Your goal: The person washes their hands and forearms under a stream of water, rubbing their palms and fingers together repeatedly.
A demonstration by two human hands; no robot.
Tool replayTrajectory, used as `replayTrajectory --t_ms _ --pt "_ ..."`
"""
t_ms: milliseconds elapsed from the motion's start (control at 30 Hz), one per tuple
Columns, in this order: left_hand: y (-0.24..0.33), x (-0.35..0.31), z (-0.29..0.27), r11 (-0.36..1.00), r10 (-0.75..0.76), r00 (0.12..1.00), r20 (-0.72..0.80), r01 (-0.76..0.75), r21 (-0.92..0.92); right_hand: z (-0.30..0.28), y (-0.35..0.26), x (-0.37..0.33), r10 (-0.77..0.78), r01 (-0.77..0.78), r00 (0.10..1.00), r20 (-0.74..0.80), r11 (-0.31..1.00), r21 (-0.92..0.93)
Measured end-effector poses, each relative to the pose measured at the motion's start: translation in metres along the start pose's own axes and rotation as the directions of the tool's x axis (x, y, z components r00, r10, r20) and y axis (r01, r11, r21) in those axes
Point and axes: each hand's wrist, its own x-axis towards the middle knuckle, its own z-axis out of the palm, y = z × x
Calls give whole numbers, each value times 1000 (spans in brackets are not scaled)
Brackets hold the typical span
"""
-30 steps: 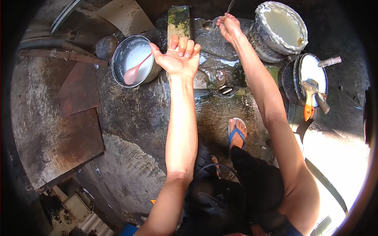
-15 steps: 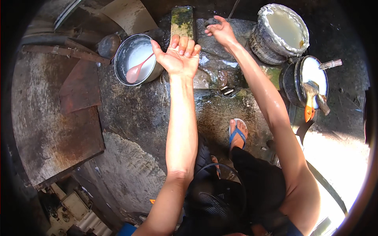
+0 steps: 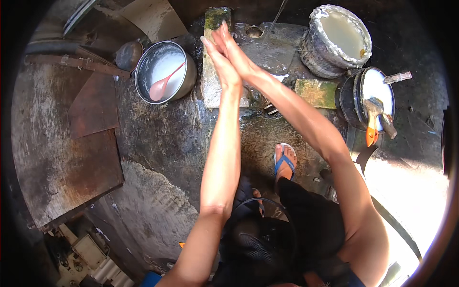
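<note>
My left hand (image 3: 222, 65) and my right hand (image 3: 240, 56) meet palm to palm at the upper middle, fingers stretched out and pointing away from me. Anything between the palms is hidden. Beneath them lies a wet, mossy block (image 3: 213, 91). A small dark round cup-like thing (image 3: 254, 31) rests just right of my fingertips. Beside it a thin slanting line, perhaps water or a rod, comes down from the top edge. Left of my hands stands a metal pot (image 3: 191, 76) of whitish liquid, with a pink spoon (image 3: 160, 89) in it.
At the upper right stands a crusted bucket (image 3: 318, 57) of cloudy liquid. Nearer me is a dark bucket (image 3: 351, 100) of white liquid, with an orange-handled brush (image 3: 372, 124) across it. Another mossy block (image 3: 315, 93) lies beside that. Worn boards (image 3: 62, 143) lean at the left.
My right hand has let go of the dark round thing and moved left against my left hand. My left hand's curled fingers have straightened. The view has shifted slightly.
</note>
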Motion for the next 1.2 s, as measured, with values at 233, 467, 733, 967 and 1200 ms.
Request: replayTrajectory --t_ms 233,467,733,967,1200 --pt "5 12 -35 949 -43 917 -396 162 271 -5 -25 -56 136 -270 907 399 914 302" --pt "29 22 -98 965 -261 882 -392 223 -140 -17 -57 -80 234 -453 881 410 663 595" --pt "40 18 -73 987 -8 973 -232 -30 -157 -51 -39 -53 35 -296 952 306 373 879" --pt "56 -7 -25 946 7 993 117 -44 321 -54 -38 -49 29 -254 964 265 393 883" --pt "44 -20 1 746 -17 946 323 -203 634 -57 -40 -43 100 -192 981 164 461 866"
